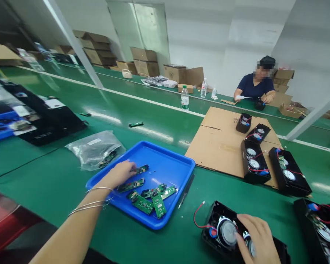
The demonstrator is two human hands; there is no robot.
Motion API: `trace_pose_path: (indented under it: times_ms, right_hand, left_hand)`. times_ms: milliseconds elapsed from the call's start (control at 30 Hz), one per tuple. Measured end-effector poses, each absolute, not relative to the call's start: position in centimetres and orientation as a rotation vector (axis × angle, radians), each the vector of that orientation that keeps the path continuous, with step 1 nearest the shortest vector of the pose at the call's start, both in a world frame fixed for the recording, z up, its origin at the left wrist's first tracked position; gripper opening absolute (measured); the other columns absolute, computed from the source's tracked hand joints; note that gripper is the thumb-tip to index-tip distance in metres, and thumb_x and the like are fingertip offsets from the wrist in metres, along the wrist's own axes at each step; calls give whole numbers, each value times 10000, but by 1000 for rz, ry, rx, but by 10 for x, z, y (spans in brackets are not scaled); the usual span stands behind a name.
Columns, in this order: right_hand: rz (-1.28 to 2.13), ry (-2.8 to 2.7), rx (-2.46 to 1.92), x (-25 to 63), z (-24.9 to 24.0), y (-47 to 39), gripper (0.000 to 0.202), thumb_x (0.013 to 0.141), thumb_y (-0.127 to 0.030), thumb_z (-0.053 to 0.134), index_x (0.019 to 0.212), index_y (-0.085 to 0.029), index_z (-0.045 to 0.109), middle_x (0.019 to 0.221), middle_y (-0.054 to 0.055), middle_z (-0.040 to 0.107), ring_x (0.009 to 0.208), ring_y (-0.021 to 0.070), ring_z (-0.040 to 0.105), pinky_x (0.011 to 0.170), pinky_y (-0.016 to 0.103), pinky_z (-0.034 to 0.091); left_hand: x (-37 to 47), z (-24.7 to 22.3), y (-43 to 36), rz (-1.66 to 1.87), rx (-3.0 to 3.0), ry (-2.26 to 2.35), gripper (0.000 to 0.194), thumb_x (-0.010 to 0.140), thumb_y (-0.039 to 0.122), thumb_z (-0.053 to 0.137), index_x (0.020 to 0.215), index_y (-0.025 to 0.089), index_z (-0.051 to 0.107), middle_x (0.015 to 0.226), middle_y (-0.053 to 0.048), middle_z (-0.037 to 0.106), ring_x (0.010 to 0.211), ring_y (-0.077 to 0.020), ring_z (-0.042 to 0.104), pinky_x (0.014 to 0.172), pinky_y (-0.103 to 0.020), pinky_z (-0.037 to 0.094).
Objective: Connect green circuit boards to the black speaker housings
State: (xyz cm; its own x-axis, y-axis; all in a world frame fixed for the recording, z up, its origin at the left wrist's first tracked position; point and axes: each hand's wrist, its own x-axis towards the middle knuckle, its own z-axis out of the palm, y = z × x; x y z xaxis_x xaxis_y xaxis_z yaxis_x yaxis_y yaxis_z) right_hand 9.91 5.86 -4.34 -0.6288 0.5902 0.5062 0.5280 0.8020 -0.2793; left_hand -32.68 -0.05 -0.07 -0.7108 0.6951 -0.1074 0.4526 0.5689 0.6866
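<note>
My left hand [123, 171] reaches into a blue tray [169, 158], its fingers closed on the end of a small green circuit board [143, 169]. Several more green circuit boards [141, 202] lie loosely in the tray, some overlapping. At the lower right, my right hand [260, 238] grips a black speaker box [218, 211] from above, its fingers and thumb over the middle of it. Round silver speakers [227, 231] show in the open box, one partly hidden by my hand. A red wire [197, 216] with a white plug curls out of its left end.
Black tweezers [186, 191] lie right of the tray, a plastic bag [95, 148] behind it. Several wired speaker boxes [254, 161] stand on and beside a cardboard sheet [217, 146]. A bottle [184, 98] stands farther back. Across the line sits a co-worker [254, 86].
</note>
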Motion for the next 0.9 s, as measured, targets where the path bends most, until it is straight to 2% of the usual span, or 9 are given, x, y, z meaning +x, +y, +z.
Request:
trace_pose_path:
  times_ms: [100,200,267,300,367,500,600,733,900]
  right_hand:
    - [164,-2481,-788,61,-35,40,196,842,-273,553,1024,-255,620,992,72,634,887,235,578,759,378,492]
    - [196,-2581,-910,16,-38,21,271,761,-424,657,938,-219,644,1031,110,612,918,292,544,749,446,470]
    - [259,-2601,-932,-4,-38,15,184,797,-369,629,859,-197,648,975,106,626,888,281,550,761,460,459]
    - [355,-2577,-903,-10,-37,14,141,846,-306,567,826,-191,646,929,94,636,859,257,560,768,448,460]
    - [672,-2422,-832,-11,-29,15,238,910,-215,422,840,-187,648,880,75,650,811,207,583,766,393,478]
    - [1311,-1966,-811,7,-3,28,320,934,-326,379,1089,-183,619,862,58,676,709,150,620,657,282,515]
    - [1520,-1846,-877,19,15,35,327,918,-361,408,1082,-171,618,692,20,651,573,118,573,562,241,489]
    - [1366,-2083,-903,22,25,31,203,883,-246,475,878,-185,669,676,4,633,596,105,558,547,205,454]
    - [535,-2249,-601,19,16,24,213,905,-130,437,893,-150,649,738,50,625,657,137,534,592,252,457]
  left_hand:
    - [-308,9,-6,977,999,2439,191,634,56,631,532,185,535,547,49,482,815,-200,596,804,-241,427]
    - [-281,15,-14,1072,1006,2388,54,674,205,617,673,193,565,608,35,579,723,-189,601,687,-220,450]
    - [-256,12,-23,1109,1012,2292,154,674,315,607,767,193,584,614,22,633,644,-188,613,614,-234,470]
    - [-243,10,-28,1127,1016,2232,213,670,357,599,803,190,593,611,13,648,614,-191,617,584,-243,479]
    - [-216,3,-37,1183,1012,2117,263,655,396,592,816,188,603,580,5,643,572,-196,616,533,-256,485]
    - [-175,-9,-49,1350,1044,1934,148,654,338,614,722,207,623,669,-16,661,618,-192,620,564,-267,498]
    - [-161,-11,-50,1402,1100,1853,100,654,299,607,703,217,638,722,-28,682,700,-205,639,624,-275,521]
    - [-148,-5,-43,1441,1017,1790,112,652,293,611,725,208,618,678,-21,667,669,-194,641,612,-274,529]
    - [-129,10,-38,1393,863,1678,168,711,315,571,819,187,576,580,9,635,493,-148,581,455,-245,477]
